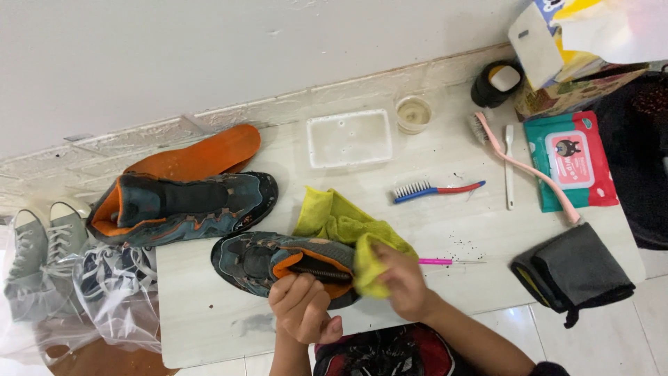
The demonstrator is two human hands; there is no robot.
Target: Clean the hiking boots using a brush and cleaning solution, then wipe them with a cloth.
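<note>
We hold the dark blue-and-orange shoe on its side at the table's near edge; our left hand curls shut on its padded heel collar. Our right hand bunches the fuzzy yellow cloth against the heel. Risk: the shoe overhangs the edge, so hard rubbing may push it off. Beyond the right hand lies a thin pink-handled pick, which a trailing cloth could sweep away.

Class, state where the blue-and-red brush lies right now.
The blue-and-red brush lies on the table's middle, right of the yellow cloth and below the clear plastic tray.
</note>
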